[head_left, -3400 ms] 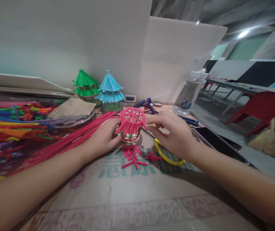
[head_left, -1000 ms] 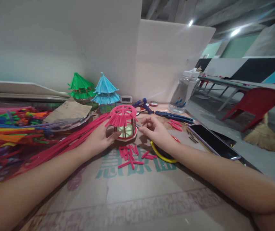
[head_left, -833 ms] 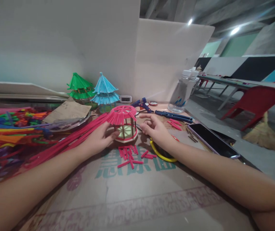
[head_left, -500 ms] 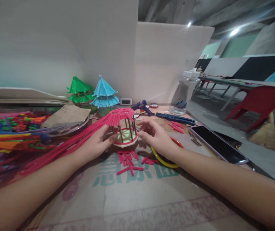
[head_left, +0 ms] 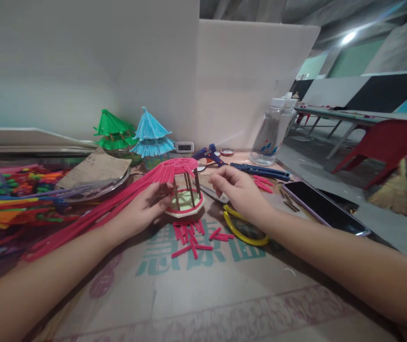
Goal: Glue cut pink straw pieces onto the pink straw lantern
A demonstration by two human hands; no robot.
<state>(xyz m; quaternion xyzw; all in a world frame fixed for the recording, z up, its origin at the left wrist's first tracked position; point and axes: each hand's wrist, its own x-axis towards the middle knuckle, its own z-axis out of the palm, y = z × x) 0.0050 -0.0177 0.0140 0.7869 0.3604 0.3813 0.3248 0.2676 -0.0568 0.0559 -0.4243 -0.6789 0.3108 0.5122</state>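
Note:
A small model pavilion (head_left: 184,209) stands on the cardboard, with a pale octagonal base, red trim, brown posts and a pink pipe-cleaner roof top. Long pink pipe cleaners (head_left: 118,211) trail from its roof to the left. My left hand (head_left: 149,202) grips the pavilion's left side, thumb at the base rim. Apart from the model, to its right, my right hand (head_left: 237,187) hovers with fingers curled into a pinch; anything between them is hidden. Beneath that hand lie yellow-handled scissors (head_left: 244,235), partly covered. Short cut pink pieces (head_left: 191,240) lie in front of the pavilion.
Green (head_left: 112,128) and blue (head_left: 149,133) roofed models stand behind. A glue gun (head_left: 208,154), a blue-handled tool (head_left: 260,172), a water bottle (head_left: 269,133) and a phone (head_left: 324,211) lie toward the right. Colourful pipe cleaners (head_left: 7,209) fill the left.
My right hand has drawn away from the pavilion's base, up and to the right, its fingers curling in. More of the scissors shows. My left hand stays at the pavilion.

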